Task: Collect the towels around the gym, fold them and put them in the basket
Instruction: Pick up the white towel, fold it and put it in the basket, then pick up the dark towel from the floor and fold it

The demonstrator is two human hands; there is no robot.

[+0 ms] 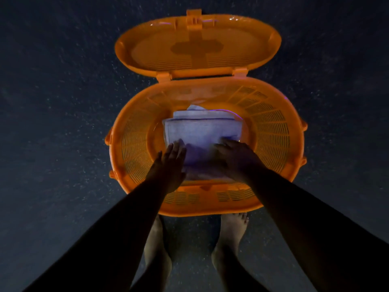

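The basket [271, 131] was orange moulded plastic, smooth and faintly glossy at the rim, its walls pierced with fine slotted lattice. The hinged lid [197, 45] was the same plastic, with bright highlights on its edge. The folded towels [202, 127] were pale, matt woven cloth. The floor [52, 102] appeared dark, matt and speckled.

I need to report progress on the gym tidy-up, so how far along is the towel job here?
Done: the orange basket stands with its lid open, and folded towels already lie stacked inside. In hand: the left hand and right hand rest on the top towel, fingers fairly straight. Left: whether more towels remain elsewhere cannot be told from this view.
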